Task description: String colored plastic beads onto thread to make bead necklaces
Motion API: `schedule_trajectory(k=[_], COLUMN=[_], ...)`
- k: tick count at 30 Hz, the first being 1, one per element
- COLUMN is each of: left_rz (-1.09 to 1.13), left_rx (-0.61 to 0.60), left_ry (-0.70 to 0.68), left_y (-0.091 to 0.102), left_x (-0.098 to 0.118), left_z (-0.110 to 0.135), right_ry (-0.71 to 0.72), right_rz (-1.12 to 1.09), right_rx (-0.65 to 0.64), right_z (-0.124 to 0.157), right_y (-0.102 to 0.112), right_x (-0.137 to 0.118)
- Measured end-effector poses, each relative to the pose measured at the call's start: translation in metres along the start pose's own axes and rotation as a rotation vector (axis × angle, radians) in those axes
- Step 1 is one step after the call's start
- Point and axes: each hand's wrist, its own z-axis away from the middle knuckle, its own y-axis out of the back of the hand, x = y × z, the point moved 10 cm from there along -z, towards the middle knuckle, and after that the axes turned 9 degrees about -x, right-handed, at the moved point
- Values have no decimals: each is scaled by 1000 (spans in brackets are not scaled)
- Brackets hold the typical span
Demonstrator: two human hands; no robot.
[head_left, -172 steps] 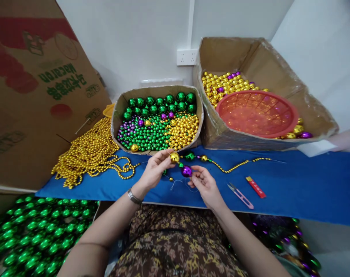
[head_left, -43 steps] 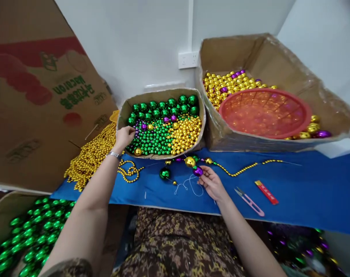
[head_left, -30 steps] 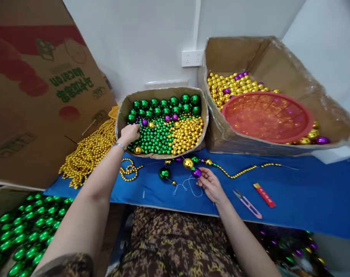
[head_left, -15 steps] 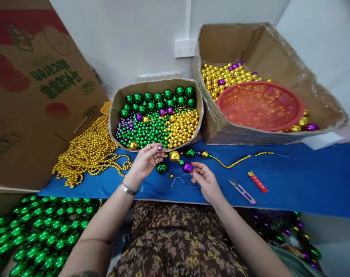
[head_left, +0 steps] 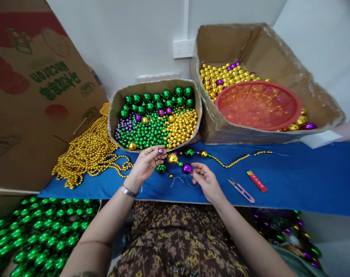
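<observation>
My left hand pinches a small purple bead between fingertips, just in front of the small cardboard box of green, purple and gold beads. My right hand grips the thin white string beside a large purple bead. On that string sit a gold ball, a green ball and a gold bead strand that runs off to the right over the blue cloth.
A heap of gold bead strands lies at the left. A large box at the right holds gold beads and a red plastic basket. Thread snips and a red cutter lie on the cloth. Green balls fill a bin at lower left.
My left hand reached into the small box, came back with a small purple bead, and now holds it near the string. The right hand has stayed on the string.
</observation>
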Motion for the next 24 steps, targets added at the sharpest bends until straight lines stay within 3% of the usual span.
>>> schedule_trajectory(k=[5, 10, 13, 17, 21, 24], left_rz=[-72, -464, -596, -710, -984, -1120], left_rx=[1, 8, 0, -8, -47, -130], left_ry=[-28, -125, -152, -195, -455, -668], left_y=[2, -2, -6, -14, -50, -91], left_x=[4, 16, 4, -15, 12, 47], left_z=[1, 6, 6, 6, 17, 28], right_ry=[26, 71, 36, -41, 74, 195], right_rz=[74, 318, 465, 656, 904, 877], right_rx=[-10, 33, 47, -25, -14, -22], right_z=[0, 1, 1, 2, 3, 0], right_y=[4, 10, 13, 13, 11, -1], right_x=[-2, -7, 5, 23, -13, -56])
